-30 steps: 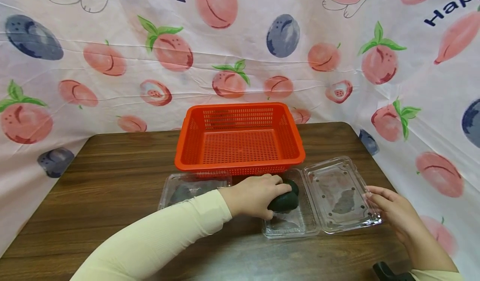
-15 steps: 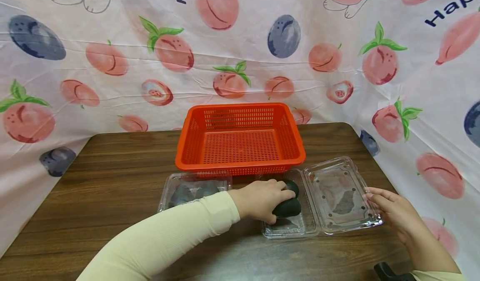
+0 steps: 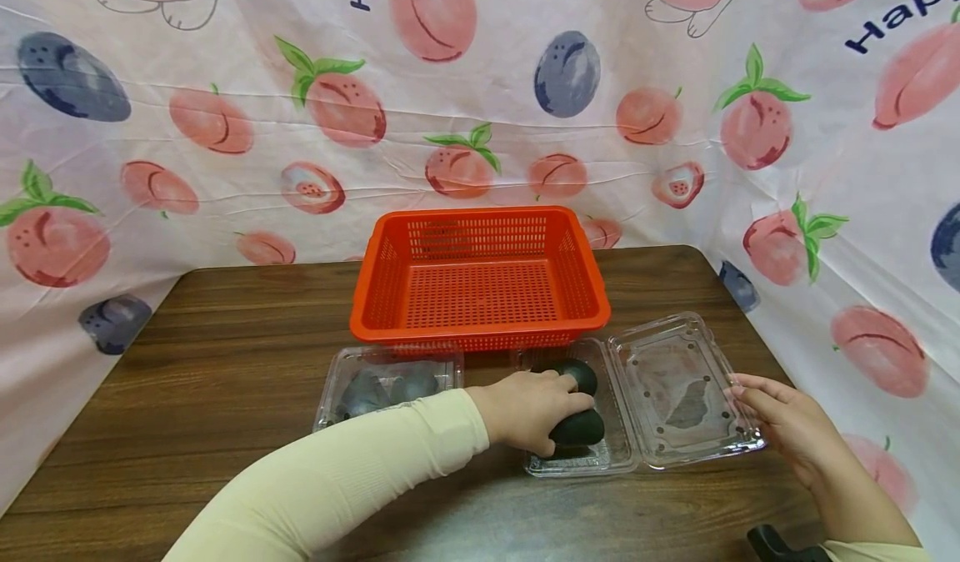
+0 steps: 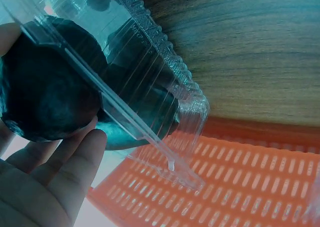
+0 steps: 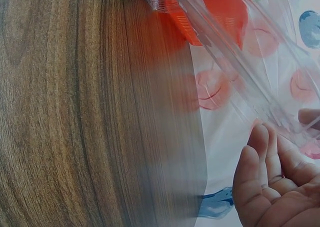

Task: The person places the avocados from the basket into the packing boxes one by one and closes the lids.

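Note:
In the head view my left hand (image 3: 521, 412) reaches into a clear plastic clamshell box (image 3: 622, 454), its fingers curled round a dark green avocado (image 3: 577, 429) near the front end. A second avocado (image 3: 579, 374) lies behind it, by the fingertips. The left wrist view has the gripped avocado (image 4: 55, 82) in front of the clear wall, with the other one (image 4: 135, 107) seen through the plastic. My right hand (image 3: 787, 424) pinches the outer edge of the opened lid (image 3: 678, 387). Seen from the right wrist, the thumb and fingers of that hand (image 5: 280, 182) meet at the lid's rim.
Behind the boxes stands an orange-red slotted basket (image 3: 480, 328). A second clear box (image 3: 330, 387) with dark avocados inside is at the left, partly behind my left sleeve (image 3: 337, 470). All rests on a brown wooden table (image 3: 187, 403) with a fruit-print cloth (image 3: 487, 87) around it.
My left hand has moved forward with the avocado, slightly right and nearer the front of the box. More of the second avocado shows. My right hand stays at the lid.

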{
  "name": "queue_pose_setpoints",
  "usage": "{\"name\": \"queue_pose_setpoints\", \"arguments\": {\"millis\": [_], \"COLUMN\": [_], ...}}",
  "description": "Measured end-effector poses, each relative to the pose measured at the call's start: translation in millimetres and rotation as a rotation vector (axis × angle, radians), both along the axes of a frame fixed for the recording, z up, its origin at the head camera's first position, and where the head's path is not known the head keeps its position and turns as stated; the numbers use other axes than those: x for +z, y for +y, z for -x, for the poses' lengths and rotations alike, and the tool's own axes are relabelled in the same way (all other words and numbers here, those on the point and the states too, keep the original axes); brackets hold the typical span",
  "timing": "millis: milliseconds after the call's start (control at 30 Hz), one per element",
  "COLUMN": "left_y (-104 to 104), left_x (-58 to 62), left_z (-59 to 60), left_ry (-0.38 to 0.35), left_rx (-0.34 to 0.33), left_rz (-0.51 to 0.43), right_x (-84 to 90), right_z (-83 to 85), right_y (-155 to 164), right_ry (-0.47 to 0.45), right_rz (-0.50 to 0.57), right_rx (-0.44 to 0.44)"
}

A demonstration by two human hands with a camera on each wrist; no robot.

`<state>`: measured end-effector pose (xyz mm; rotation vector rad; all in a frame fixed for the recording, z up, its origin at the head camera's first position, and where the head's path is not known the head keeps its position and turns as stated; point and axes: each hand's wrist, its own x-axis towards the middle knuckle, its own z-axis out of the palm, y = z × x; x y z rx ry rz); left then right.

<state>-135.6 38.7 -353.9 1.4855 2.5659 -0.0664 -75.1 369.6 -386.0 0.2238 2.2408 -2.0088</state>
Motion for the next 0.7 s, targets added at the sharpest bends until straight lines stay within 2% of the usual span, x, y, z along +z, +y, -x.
{"name": "queue_pose_setpoints", "arguments": {"millis": [467,700], "left_y": [5,7], "left_x": [-8.8,-11.0], "left_z": [-1.7,-3.4], "left_ry": [0.025,0.034], "left_rx": [-0.041,-0.039], "left_rz": [0.031,0.053], "right_x": [-0.5,0.1], "right_z": [-0.8,-1.0], "right_y": [-1,-1], "right_ry": [-0.004,-0.021], "right_rz": [-0.031,-0.044], "right_rx": [-0.005,-0.010]}}
